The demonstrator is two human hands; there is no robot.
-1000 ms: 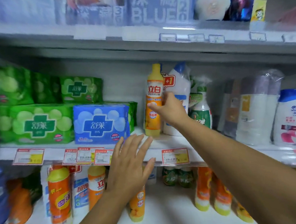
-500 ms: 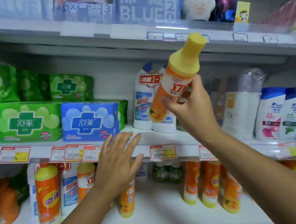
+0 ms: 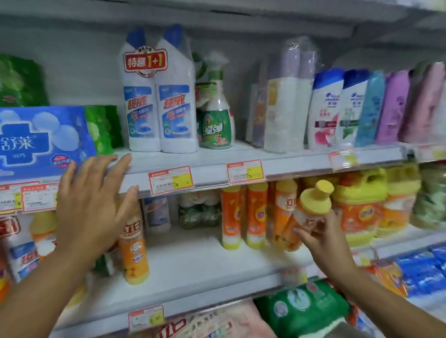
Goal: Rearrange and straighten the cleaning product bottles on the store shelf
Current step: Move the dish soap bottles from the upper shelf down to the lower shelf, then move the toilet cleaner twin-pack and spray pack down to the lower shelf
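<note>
right hand (image 3: 323,237) grips a tilted orange bottle (image 3: 305,216) by its middle, at the lower shelf (image 3: 196,263) just beside the row of orange bottles (image 3: 247,214). step: placing it in that row. left hand (image 3: 90,214) hovers empty, fingers (image 3: 118,165) spread. next move needs uprighting; open shelf room lies left of the row, the price rail (image 3: 209,177) close overhead.

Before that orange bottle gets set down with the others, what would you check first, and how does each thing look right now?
1. Right hand grips the orange bottle: ok.
2. Bottle upright: not ok, tilted.
3. Yellow cap on: ok.
4. Free spot beside the orange bottle row on the lower shelf: ok, bare shelf to its left.
5. Left hand out of the way: ok, open, off to the left.
6. Label facing front: cannot tell.
</note>
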